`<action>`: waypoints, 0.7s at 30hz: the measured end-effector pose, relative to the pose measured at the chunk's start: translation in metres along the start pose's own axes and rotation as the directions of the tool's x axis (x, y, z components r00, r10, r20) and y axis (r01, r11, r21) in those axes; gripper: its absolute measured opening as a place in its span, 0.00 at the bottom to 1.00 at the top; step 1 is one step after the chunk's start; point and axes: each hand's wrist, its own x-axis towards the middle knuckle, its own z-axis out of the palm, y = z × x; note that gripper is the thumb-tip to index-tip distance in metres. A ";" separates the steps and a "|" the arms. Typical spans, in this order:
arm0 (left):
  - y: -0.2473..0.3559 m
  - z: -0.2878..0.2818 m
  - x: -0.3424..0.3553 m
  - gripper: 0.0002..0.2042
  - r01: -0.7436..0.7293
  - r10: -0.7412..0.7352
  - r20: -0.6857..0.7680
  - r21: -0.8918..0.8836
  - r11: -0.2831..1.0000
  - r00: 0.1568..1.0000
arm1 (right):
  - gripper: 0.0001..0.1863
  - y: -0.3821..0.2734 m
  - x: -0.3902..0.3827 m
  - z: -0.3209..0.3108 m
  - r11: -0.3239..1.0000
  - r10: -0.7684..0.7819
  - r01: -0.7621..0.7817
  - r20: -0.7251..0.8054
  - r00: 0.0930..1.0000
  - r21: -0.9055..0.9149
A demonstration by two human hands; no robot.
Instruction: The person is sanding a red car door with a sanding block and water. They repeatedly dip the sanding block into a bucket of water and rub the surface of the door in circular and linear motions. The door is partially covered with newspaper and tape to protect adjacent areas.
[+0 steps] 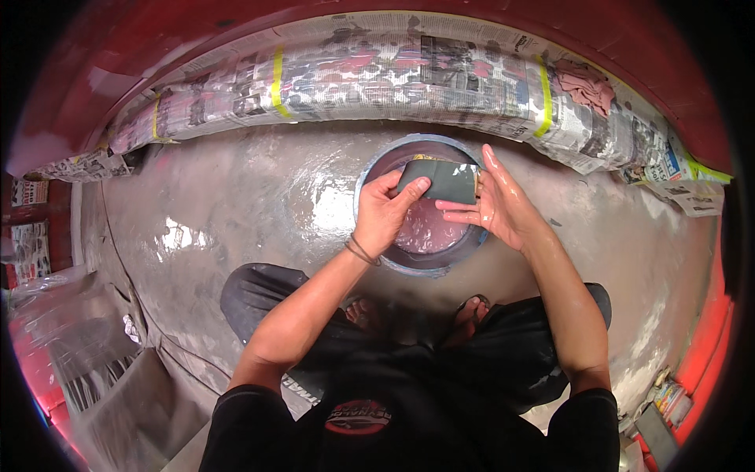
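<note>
My left hand point(381, 212) is closed on a dark grey piece of wet sandpaper point(448, 181), thumb on top. The sheet looks folded around something, with a yellowish edge showing at its right end. My right hand point(510, 211) is spread at that end, its fingers stretched out and wet; some fingertips lie beside or behind the sheet, and I cannot tell how firmly they touch it. Both hands are above a round grey tub point(431, 271) on the floor. Cloudy pinkish water point(429, 228) lies inside it, partly hidden by the sandpaper and my hands.
A dark red panel point(377, 17) curves along the far side, above a long newspaper-covered part point(338, 82) with yellow tape strips. A pink cloth point(586, 86) rests on its right portion. The floor point(212, 189) is wet. Plastic sheeting point(102, 346) hangs lower left; a cable point(126, 271) runs nearby.
</note>
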 end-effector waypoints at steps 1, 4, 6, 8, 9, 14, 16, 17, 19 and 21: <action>-0.002 -0.001 0.001 0.09 0.005 -0.005 -0.007 0.001 1.000 1.000 | 0.37 0.004 0.001 0.000 0.997 -0.033 0.031 -0.035 0.999 -0.075; -0.003 0.003 0.002 0.09 0.008 -0.009 -0.021 -0.041 0.999 1.000 | 0.29 0.020 0.008 -0.003 0.958 -0.155 0.124 -0.100 0.983 -0.259; -0.002 0.008 0.002 0.11 -0.004 0.000 -0.034 -0.124 0.992 0.999 | 0.23 0.027 0.010 -0.006 0.925 -0.241 0.201 -0.089 0.966 -0.322; -0.012 0.004 0.003 0.17 -0.007 -0.002 -0.132 -0.069 0.998 0.991 | 0.19 0.028 0.011 -0.003 0.889 -0.313 0.242 -0.129 0.941 -0.388; -0.014 0.002 0.005 0.20 -0.010 0.002 -0.178 -0.044 0.999 0.984 | 0.17 0.027 0.011 -0.001 0.867 -0.352 0.263 -0.147 0.924 -0.424; -0.013 0.004 -0.002 0.31 -0.030 0.030 0.075 0.002 1.000 0.997 | 0.21 0.029 0.013 0.007 0.700 -0.455 0.285 -0.101 0.885 -0.655; 0.006 0.016 -0.010 0.33 0.123 -0.080 0.155 -0.293 0.948 0.985 | 0.23 0.035 0.012 0.018 0.612 -0.442 0.334 0.041 0.896 -0.717; 0.012 0.021 -0.012 0.34 0.202 -0.123 0.205 -0.426 0.882 0.971 | 0.24 0.039 0.011 0.023 0.577 -0.422 0.385 0.140 0.895 -0.720; 0.012 0.018 -0.004 0.33 0.195 -0.100 0.203 -0.528 0.827 0.974 | 0.25 0.042 0.011 0.029 0.570 -0.402 0.450 0.244 0.883 -0.688; 0.004 0.006 0.006 0.30 0.290 -0.133 0.281 -0.651 0.701 0.951 | 0.26 0.039 0.008 0.028 0.619 -0.411 0.469 0.249 0.877 -0.630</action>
